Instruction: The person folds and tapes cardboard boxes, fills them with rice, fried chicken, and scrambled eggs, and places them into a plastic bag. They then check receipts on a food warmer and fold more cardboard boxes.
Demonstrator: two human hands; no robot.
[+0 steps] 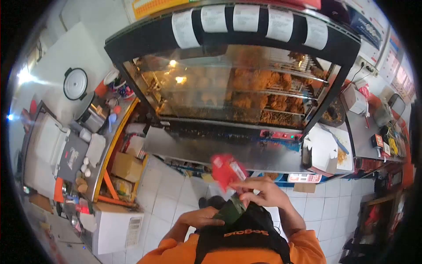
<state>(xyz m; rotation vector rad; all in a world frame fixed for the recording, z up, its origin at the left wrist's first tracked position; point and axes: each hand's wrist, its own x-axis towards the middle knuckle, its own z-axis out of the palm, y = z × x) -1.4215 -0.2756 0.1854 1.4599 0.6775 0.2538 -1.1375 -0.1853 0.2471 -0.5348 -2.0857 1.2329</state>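
Note:
My right hand is closed, with its fingertips pinching a red packet that has white print and is slightly blurred. The packet tilts up in front of my black apron. Lower down, against the apron, my left hand is closed at the edge of a dark green flat thing. That green thing reaches up toward the fingers of my right hand; I cannot tell what it is.
A heated glass display cabinet with fried chicken stands ahead on a steel counter. Paper slips hang from its top edge. A white carton sits at left; an opened white box lies on the right counter.

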